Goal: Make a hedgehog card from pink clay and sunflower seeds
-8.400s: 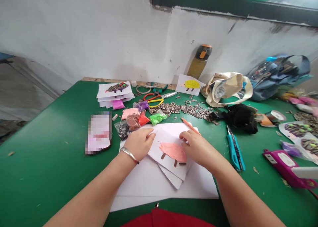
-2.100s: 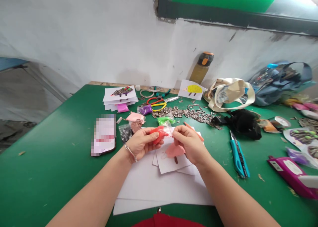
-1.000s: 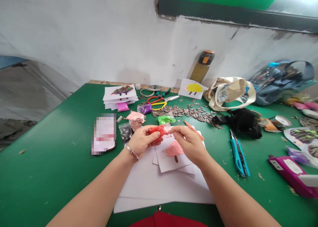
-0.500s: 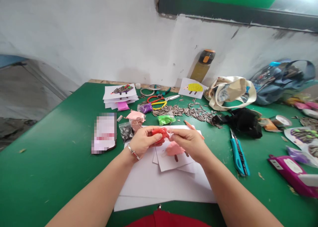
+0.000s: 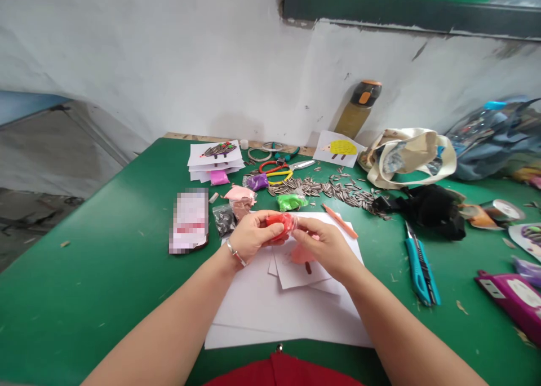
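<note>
A small clear bag of red clay (image 5: 279, 226) is between my hands, above the white paper sheets (image 5: 253, 307). My left hand (image 5: 253, 235) is closed around the red bag, thumb on top. The fingers of my right hand (image 5: 323, 240) pinch the bag's clear plastic edge. Beneath my right hand lies a card with a pink shape and a brown mark (image 5: 291, 273), partly covered by the fingers. An orange pencil-like stick (image 5: 341, 221) rests behind my right hand. Just behind the hands are a green clay bag (image 5: 291, 202) and a black clay bag (image 5: 224, 220).
Sunflower seeds (image 5: 304, 187), scissors (image 5: 301, 165) and a purple bag (image 5: 255, 181) lie farther back. A phone (image 5: 189, 220) is at left. To the right are a teal cutter (image 5: 421, 270), a black pouch (image 5: 437, 210) and a magenta case (image 5: 509, 297). A bottle (image 5: 358, 109) leans against the wall.
The view has shifted, so the table's contents appear farther right. Both hands still hold the red bag, and my right hand now covers more of the card's pink shape.
</note>
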Motion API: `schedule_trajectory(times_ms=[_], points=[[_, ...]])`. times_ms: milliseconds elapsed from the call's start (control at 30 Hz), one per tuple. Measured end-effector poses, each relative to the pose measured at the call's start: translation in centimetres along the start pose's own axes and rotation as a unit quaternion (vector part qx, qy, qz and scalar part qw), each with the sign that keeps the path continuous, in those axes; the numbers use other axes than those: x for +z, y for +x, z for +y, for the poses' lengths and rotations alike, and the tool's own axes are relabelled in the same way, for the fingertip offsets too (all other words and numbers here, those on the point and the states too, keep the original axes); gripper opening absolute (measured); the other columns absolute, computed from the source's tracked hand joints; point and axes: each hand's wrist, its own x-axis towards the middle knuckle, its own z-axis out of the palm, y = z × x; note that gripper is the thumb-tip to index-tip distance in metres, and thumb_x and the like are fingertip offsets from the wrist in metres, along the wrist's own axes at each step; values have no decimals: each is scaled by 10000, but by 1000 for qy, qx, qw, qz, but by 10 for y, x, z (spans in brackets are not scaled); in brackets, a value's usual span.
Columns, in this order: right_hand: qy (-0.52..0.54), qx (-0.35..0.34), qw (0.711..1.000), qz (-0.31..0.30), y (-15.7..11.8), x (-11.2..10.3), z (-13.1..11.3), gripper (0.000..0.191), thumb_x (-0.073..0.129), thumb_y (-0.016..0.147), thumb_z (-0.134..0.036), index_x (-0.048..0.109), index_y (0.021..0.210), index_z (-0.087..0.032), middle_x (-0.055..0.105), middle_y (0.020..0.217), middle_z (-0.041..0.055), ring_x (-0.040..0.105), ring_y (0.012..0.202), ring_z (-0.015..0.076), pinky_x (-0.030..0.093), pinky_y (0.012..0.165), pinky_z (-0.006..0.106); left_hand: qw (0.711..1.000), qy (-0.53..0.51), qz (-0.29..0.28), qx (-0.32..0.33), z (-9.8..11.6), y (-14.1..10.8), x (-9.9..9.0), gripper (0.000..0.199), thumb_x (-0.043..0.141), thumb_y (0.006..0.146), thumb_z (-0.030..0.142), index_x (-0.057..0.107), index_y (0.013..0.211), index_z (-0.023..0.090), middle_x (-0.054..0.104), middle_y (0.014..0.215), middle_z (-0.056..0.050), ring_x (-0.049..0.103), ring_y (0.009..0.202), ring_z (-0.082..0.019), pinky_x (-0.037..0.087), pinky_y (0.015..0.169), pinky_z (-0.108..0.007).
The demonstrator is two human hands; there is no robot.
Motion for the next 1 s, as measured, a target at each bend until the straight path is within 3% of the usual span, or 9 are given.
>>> schedule_trajectory(times_ms=[133, 433, 600, 733, 1000], points=[[79, 68, 994, -22, 0, 5, -3, 269, 553, 843, -366, 664, 1058, -247, 682, 824, 22, 653, 596, 159, 534, 504, 270, 1000, -2, -14, 6, -2, 1, 1, 432, 802, 656, 304, 668, 1003, 85, 657, 831, -68, 608, 710, -131, 515, 684, -281], [8, 44, 999, 2, 0, 8, 1, 205, 508, 835, -279, 663, 969, -259, 674, 785, -11, 628, 535, 128, 491, 435, 222, 999, 11, -28, 15, -2, 0, 4, 380, 795, 661, 288, 687, 957, 78, 653, 792, -62, 586, 686, -124, 493, 663, -271], [-101, -35, 993, 40, 1, 6, 4, 196, 491, 842, -218, 678, 897, -237, 682, 755, -7, 632, 646, 134, 491, 597, 239, 999, 6, -32, 4, 0, 0, 5, 378, 790, 670, 298, 689, 961, 79, 640, 782, -51, 572, 684, -116, 491, 666, -271], [-132, -66, 988, 49, 3, 6, 7, 204, 485, 863, -226, 675, 935, -239, 683, 776, -2, 622, 685, 141, 469, 630, 248, 1000, 1, -14, -12, 0, 0, 3, 405, 799, 658, 310, 689, 982, 92, 655, 840, -66, 588, 729, -130, 505, 709, -294], [-150, -75, 985, 35, 1, 3, 10, 219, 445, 891, -222, 662, 903, -246, 679, 795, -10, 611, 707, 143, 436, 648, 251, 1000, -2, -8, -11, 2, -1, 5, 399, 811, 638, 303, 696, 952, 87, 641, 769, -44, 572, 692, -120, 491, 662, -269]])
